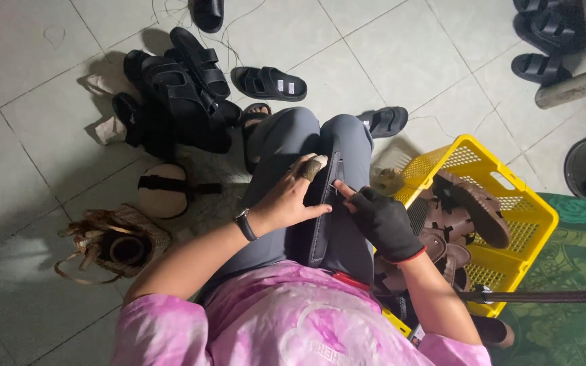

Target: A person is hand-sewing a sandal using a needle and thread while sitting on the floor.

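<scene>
A long dark strap [325,217] with pale stitching lies along my lap, over grey trousers. My left hand [291,196], bare with a wrapped fingertip and a wristwatch, presses on the strap's left side, index finger stretched across it. From the right, my right hand [381,218], in a black fingerless glove, pinches the strap's edge with its fingertips close to the left index finger. Both hands are on the same strap at mid-lap.
A yellow plastic crate [503,177] with brown sandals stands at my right. A heap of black sandals [184,88] lies ahead left, single black sandals [269,83] nearby. A round tan shoe form [161,191] and woven bundle [113,244] sit at left. A dark rod [551,295] crosses at right.
</scene>
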